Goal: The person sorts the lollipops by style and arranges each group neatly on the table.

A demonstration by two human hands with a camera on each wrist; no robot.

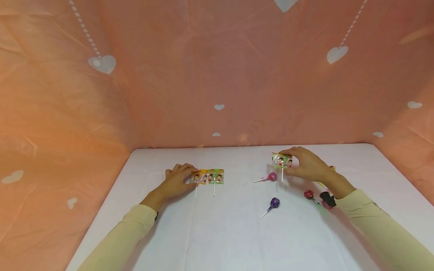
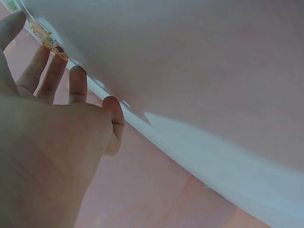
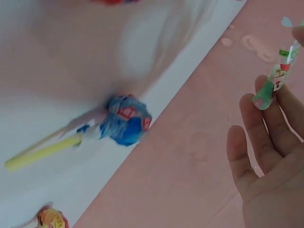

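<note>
white table (image 1: 217, 233) nearest cam, peach heart-print cloth behind. left hand (image 1: 177, 181) lies flat on it, fingers straight, tips touching the orange flat lolly (image 1: 200, 177) – green flat lolly (image 1: 216, 176) just beside. right hand (image 1: 306, 164) pinches a green-wrapped flat lolly (image 1: 281, 160) w/ thumb & fingers, lifted off table at far right. below it – pink round lolly (image 1: 271, 176), purple round lolly (image 1: 274, 203), red one (image 1: 309, 194) by the wrist.

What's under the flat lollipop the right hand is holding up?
Under the green flat lollipop pinched by the right hand lies bare white table, with a pink round lollipop just beside. The hand covers the table behind it.
</note>
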